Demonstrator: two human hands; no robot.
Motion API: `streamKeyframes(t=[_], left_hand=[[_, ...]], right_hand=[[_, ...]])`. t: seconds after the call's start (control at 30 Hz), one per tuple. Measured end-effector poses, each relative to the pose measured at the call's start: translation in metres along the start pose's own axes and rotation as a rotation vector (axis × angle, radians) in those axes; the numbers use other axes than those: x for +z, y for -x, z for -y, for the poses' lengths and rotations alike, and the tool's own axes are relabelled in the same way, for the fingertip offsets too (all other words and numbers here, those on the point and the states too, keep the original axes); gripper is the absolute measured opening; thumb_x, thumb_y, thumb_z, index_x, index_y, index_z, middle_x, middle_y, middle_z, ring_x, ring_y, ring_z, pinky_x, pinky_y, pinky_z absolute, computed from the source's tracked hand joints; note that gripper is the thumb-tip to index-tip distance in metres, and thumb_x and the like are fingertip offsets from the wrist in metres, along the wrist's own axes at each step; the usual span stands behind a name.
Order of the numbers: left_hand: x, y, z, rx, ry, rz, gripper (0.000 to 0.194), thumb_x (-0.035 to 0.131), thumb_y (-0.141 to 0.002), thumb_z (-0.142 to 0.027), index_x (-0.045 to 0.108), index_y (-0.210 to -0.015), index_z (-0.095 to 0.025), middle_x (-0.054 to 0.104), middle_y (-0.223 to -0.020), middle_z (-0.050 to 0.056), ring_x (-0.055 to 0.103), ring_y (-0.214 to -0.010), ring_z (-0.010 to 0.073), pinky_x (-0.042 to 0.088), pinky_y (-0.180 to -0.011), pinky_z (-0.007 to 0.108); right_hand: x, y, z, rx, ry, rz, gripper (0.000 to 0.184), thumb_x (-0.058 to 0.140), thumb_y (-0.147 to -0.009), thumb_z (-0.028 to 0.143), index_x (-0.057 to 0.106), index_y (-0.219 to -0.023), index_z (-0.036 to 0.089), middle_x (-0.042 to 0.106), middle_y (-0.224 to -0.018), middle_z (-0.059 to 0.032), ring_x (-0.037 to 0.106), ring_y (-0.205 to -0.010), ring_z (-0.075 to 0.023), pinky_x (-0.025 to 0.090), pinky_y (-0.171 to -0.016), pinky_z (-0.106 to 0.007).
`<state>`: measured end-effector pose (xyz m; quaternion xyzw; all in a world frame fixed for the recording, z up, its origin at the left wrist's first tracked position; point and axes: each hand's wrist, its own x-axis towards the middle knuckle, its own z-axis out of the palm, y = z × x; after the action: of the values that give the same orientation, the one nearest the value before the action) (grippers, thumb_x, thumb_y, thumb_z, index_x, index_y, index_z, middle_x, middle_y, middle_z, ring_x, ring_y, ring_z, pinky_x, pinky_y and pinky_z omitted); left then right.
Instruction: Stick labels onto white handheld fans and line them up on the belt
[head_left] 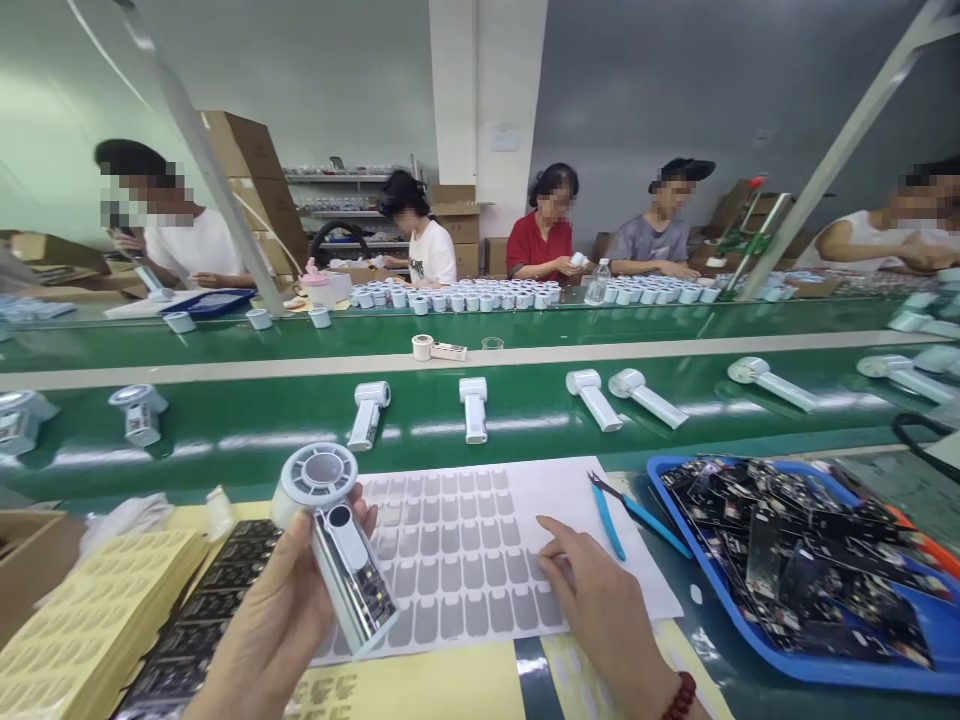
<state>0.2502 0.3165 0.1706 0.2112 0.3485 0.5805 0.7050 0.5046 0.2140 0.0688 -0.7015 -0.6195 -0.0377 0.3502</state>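
My left hand (274,625) holds a white hand-held fan (337,545) upright, its round head on top and its open handle showing a circuit board. My right hand (600,605) rests on a white sheet of grey stickers (465,560), with thumb and forefinger pinched at a sticker near the sheet's right part. Whether a sticker is lifted I cannot tell. Blue-handled pliers (626,510) lie just right of the sheet.
A blue tray (795,660) of black circuit boards sits at the right. Yellow sticker sheets (82,620) are stacked at the left. Several white fans (474,408) lie on the green conveyor belt (525,425). Several people work at the far side.
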Motion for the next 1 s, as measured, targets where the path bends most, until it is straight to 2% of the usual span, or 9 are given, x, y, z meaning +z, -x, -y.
streamKeyframes(t=[0.07,0.13,0.2,0.23,0.3,0.37,0.43,0.63,1.0], left_hand=[[-0.001,0.015,0.003,-0.091,0.151,-0.134,0.033,0.041,-0.098,-0.009,0.062,-0.123,-0.011,0.078,-0.098,0.012,0.076,-0.083,0.017,0.063,-0.078,0.028],[-0.001,0.027,0.007,-0.178,0.233,-0.243,0.034,0.04,-0.1,-0.016,0.059,-0.128,-0.01,0.078,-0.092,0.012,0.076,-0.077,0.0183,0.064,-0.071,0.028],[0.0,0.038,0.01,-0.254,0.289,-0.307,0.036,0.043,-0.101,-0.024,0.057,-0.129,-0.007,0.076,-0.081,0.012,0.075,-0.07,0.0197,0.065,-0.064,0.027],[0.002,0.043,0.01,-0.297,0.315,-0.322,0.038,0.043,-0.101,-0.027,0.057,-0.129,-0.006,0.073,-0.076,0.011,0.074,-0.065,0.0192,0.064,-0.06,0.026],[0.005,0.051,0.01,-0.379,0.371,-0.345,0.04,0.042,-0.101,-0.033,0.059,-0.125,-0.006,0.067,-0.068,0.006,0.069,-0.054,0.016,0.061,-0.05,0.023],[0.008,0.056,0.008,-0.459,0.421,-0.362,0.039,0.042,-0.1,-0.037,0.061,-0.118,-0.007,0.061,-0.064,0.003,0.063,-0.046,0.0125,0.057,-0.044,0.02],[0.009,0.058,0.007,-0.496,0.46,-0.357,0.037,0.044,-0.1,-0.037,0.061,-0.11,-0.006,0.057,-0.062,0.001,0.06,-0.043,0.0102,0.055,-0.043,0.018],[0.0,0.061,0.009,-0.477,0.346,-0.377,0.024,0.05,-0.098,-0.031,0.061,-0.1,-0.01,0.057,-0.06,-0.001,0.055,-0.037,0.0082,0.05,-0.037,0.016],[0.002,0.064,0.008,-0.436,0.344,-0.379,0.014,0.051,-0.098,-0.024,0.059,-0.096,-0.012,0.056,-0.058,-0.001,0.056,-0.04,0.0082,0.05,-0.041,0.016]], right_hand=[[-0.006,0.0,0.009,0.06,-0.118,-0.017,0.027,0.044,-0.1,0.032,0.062,-0.118,0.024,0.074,-0.085,-0.0027,0.071,-0.069,-0.0212,0.057,-0.057,-0.033],[-0.015,0.001,0.028,0.15,-0.284,-0.02,0.026,0.05,-0.098,0.038,0.063,-0.116,0.027,0.074,-0.089,-0.0025,0.071,-0.07,-0.0204,0.056,-0.057,-0.031],[-0.023,0.002,0.054,0.306,-0.512,0.03,0.028,0.058,-0.093,0.043,0.063,-0.117,0.028,0.072,-0.092,-0.0024,0.07,-0.069,-0.0189,0.053,-0.051,-0.027],[-0.027,0.003,0.069,0.385,-0.648,0.076,0.032,0.063,-0.09,0.044,0.063,-0.116,0.027,0.072,-0.091,-0.0023,0.07,-0.07,-0.0189,0.052,-0.05,-0.026],[-0.031,0.004,0.1,0.467,-0.93,0.184,0.039,0.073,-0.08,0.043,0.063,-0.113,0.025,0.071,-0.083,-0.002,0.072,-0.085,-0.023,0.055,-0.057,-0.026],[-0.03,0.005,0.128,0.486,-1.14,0.284,0.042,0.079,-0.071,0.037,0.064,-0.108,0.023,0.072,-0.077,-0.0022,0.07,-0.104,-0.0284,0.058,-0.066,-0.029],[-0.026,0.005,0.148,0.49,-1.255,0.359,0.043,0.081,-0.066,0.03,0.064,-0.105,0.022,0.072,-0.074,-0.0019,0.068,-0.112,-0.0306,0.059,-0.069,-0.03],[-0.02,0.002,0.171,0.514,-1.279,0.413,0.042,0.078,-0.065,0.025,0.062,-0.103,0.022,0.074,-0.071,-0.0012,0.067,-0.115,-0.0309,0.06,-0.073,-0.033],[-0.019,-0.002,0.18,0.527,-1.216,0.442,0.037,0.076,-0.065,0.023,0.065,-0.101,0.022,0.075,-0.071,-0.0003,0.071,-0.107,-0.0288,0.059,-0.071,-0.031]])
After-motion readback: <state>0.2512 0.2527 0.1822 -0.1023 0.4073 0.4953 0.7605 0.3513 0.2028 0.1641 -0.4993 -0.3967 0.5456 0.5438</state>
